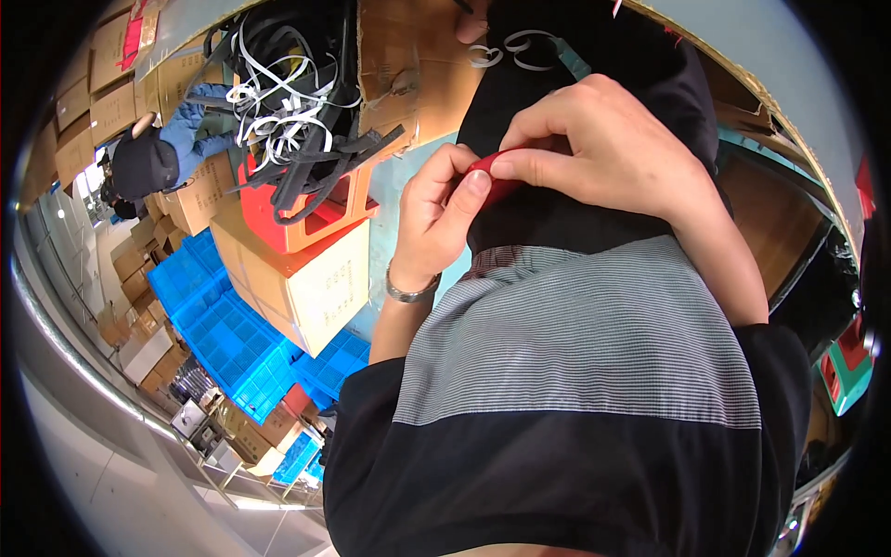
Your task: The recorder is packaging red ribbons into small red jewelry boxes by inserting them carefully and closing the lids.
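Both of my hands meet over my lap, pinching a small red piece [504,187] that looks soft, perhaps folded cloth; its kind I cannot make out. My left hand [436,215], with a metal bracelet at its wrist, grips its left end between thumb and fingers. From the right, my right hand [608,153] holds it between thumb and curled fingers. The fingers hide much of the piece. Just beyond my right hand lie white loops of cord [529,51] and a small teal strip [571,60] against my dark trousers.
To my left, black straps and white cords [288,102] pile over a red plastic stool [311,223] on a carton [325,278]. Blue crates [218,316] and stacked cartons stand farther left, near another person [153,158]. A board edge [789,111] curves at the upper right.
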Action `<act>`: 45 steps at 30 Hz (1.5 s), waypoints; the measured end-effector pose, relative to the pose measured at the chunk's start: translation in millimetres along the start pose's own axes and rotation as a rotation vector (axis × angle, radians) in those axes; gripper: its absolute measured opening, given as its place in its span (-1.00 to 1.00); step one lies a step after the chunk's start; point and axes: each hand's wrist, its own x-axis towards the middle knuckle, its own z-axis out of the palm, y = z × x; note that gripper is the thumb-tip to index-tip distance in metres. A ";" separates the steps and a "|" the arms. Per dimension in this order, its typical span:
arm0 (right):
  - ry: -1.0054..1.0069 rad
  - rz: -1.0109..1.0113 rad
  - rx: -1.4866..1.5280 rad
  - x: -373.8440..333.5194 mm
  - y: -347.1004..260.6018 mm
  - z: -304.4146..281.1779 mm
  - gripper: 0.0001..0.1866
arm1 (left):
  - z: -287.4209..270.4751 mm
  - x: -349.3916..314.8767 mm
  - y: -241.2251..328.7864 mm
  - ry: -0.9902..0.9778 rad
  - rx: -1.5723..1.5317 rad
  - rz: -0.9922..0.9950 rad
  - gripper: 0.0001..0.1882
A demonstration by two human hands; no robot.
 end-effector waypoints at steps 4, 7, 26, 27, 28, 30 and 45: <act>0.346 0.210 -0.255 -1.6 14.0 -17.5 -0.64 | -10.4 -5.8 -13.6 0.094 -0.180 0.165 -0.77; 0.227 0.088 0.112 -7.7 43.0 -5.2 -0.66 | -2.6 -7.1 -14.2 0.176 -0.191 0.206 -0.74; 0.225 0.081 0.194 -13.7 41.7 40.4 -0.74 | -11.1 0.2 -3.2 -0.203 -0.025 -0.121 -0.80; 0.236 0.061 0.166 -13.1 41.2 40.2 -0.75 | -11.2 1.4 -3.6 -0.209 -0.015 -0.126 -0.79; 0.247 0.041 0.138 -12.5 40.8 40.0 -0.76 | -11.9 2.2 -3.3 -0.208 -0.015 -0.126 -0.79; 0.252 0.026 0.143 -11.6 40.4 41.8 -0.77 | -13.7 4.2 -2.4 -0.225 0.011 -0.184 -0.74; -0.070 -0.170 0.217 -62.9 7.2 -23.2 -0.76 | 40.9 20.5 10.9 -0.132 -0.184 0.303 -0.57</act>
